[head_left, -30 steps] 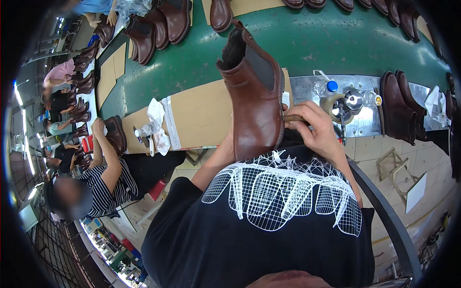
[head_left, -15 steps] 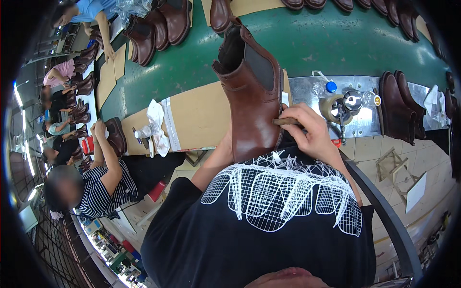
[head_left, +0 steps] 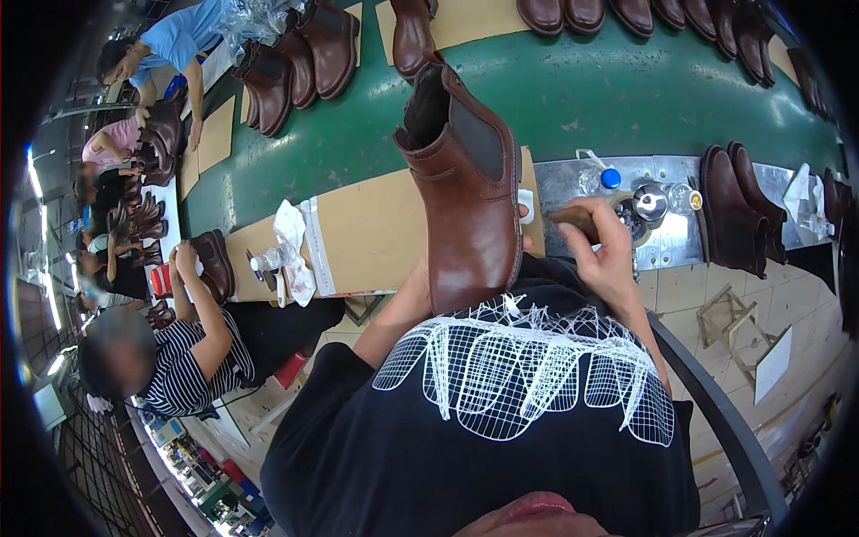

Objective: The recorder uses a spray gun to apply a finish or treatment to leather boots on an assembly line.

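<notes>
Left grip: you clamped the boot.
Right grip: you pinched the tool.
Boot: you were apparently finishing its side.
Tool: next move likely needed light contact.

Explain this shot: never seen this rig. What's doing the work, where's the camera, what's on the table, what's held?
No machine here: these are a person's bare hands. A wide fisheye camera on the person's head looks down, so straight edges bend near the rim. The left hand, mostly hidden, holds up a brown boot. The right hand pinches a small brown piece, just apart from the boot; its material is unclear. On the green table are more boots, cardboard and, farther right, a blue-capped bottle.
</notes>
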